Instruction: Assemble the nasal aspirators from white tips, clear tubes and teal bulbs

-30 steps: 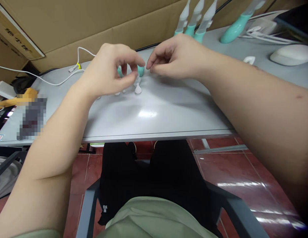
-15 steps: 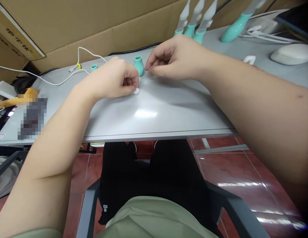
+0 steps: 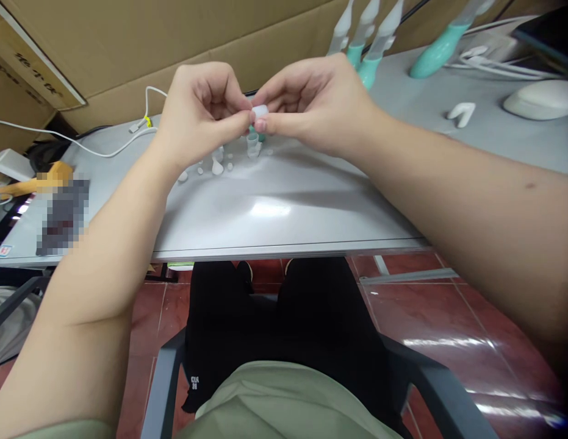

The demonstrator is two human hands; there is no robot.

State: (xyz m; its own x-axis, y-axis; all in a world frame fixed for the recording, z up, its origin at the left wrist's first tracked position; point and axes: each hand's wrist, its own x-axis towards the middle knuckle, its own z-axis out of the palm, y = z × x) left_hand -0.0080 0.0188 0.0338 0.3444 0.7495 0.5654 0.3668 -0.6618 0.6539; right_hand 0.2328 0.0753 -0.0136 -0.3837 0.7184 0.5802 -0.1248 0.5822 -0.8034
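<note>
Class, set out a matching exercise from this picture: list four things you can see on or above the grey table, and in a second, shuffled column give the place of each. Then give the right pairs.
Things
1. small translucent white cap
2. white charging cable with a yellow tie
3. white computer mouse
4. small white drop-shaped silicone tip

Places
A. far right edge of the grey table
B. pinched between the left hand and right hand
C. lying on the table under the left hand
D. trailing along the table's left rear

Pairs: 1-B, 2-D, 3-A, 4-C
</note>
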